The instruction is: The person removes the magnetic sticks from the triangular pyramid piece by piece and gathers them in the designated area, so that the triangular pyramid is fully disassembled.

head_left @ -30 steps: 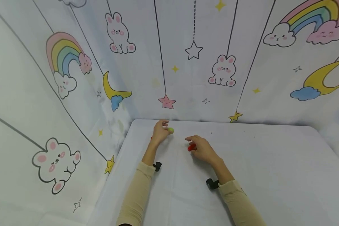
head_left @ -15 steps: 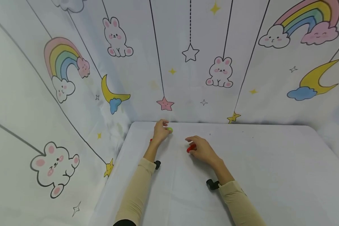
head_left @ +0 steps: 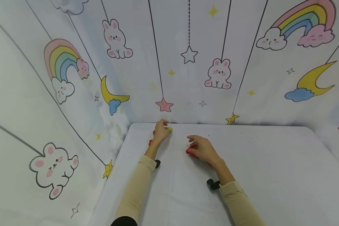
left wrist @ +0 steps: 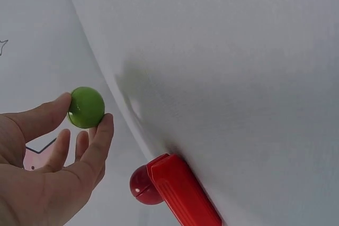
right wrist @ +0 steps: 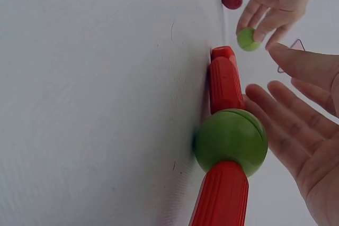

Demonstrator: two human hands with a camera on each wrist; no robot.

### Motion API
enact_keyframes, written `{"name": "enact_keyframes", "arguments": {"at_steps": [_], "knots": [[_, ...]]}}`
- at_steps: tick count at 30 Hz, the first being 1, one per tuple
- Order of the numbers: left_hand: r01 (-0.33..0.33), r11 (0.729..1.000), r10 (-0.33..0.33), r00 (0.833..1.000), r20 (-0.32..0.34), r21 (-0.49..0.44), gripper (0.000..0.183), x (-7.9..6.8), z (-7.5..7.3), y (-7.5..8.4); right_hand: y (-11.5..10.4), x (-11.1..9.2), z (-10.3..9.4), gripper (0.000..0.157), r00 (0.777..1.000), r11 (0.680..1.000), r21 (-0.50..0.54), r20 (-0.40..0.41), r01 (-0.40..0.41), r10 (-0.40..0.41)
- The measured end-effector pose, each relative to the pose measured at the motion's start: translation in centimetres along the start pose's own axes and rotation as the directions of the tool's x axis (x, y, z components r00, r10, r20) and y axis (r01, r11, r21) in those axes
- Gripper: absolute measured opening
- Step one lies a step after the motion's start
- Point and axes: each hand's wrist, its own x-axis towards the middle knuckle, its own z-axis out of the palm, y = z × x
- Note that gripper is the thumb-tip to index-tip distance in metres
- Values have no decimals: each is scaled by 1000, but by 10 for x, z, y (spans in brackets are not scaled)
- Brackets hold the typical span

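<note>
My left hand (head_left: 161,131) pinches a small green ball (left wrist: 86,107) between thumb and fingers, raised over the far left of the table. Close below it, a ribbed red stick (left wrist: 183,189) lies on the cloth with a dark red ball (left wrist: 145,186) beside it. My right hand (head_left: 204,149) rests with thumb and fingers spread apart, alongside a row of red pieces. In the right wrist view that row is a red stick (right wrist: 225,83), a larger-looking green ball (right wrist: 231,138) and another red stick (right wrist: 221,197), end to end. The right palm partly covers them in the head view.
White cloth covers the table (head_left: 257,175). A printed curtain (head_left: 186,81) stands right behind its back edge, and another printed sheet (head_left: 73,131) closes off the left. Small black cameras (head_left: 213,184) sit on both wrists.
My right fingers have loosened, and more of the red pieces shows under that hand. The left hand stays almost still with the green ball. The head view has tilted up slightly.
</note>
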Motion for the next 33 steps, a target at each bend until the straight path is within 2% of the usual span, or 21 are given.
{"name": "enact_keyframes", "arguments": {"at_steps": [7,14,22,26,30,33], "knots": [[-28,999,28,999,20,45,48,3,7,-9,1,-1,-2,57,999,1000,8,-21,26,-26],[-37,997,35,999,30,63,48,2,10,-8,-4,-6,-12,52,999,999,-19,-32,27,-27],[-45,989,37,997,62,140,51,4,13,-10,-6,-8,-24,51,997,993,-95,-23,-71,69],[-50,990,43,997,57,129,48,2,12,-8,-4,-9,-29,55,991,985,-112,-19,-131,130],[-56,991,48,996,69,122,49,1,9,-5,-7,-10,-33,59,977,964,-168,12,-206,211],[-58,990,48,996,77,127,51,1,7,-4,-11,-11,-33,60,958,940,-213,48,-267,283]]}}
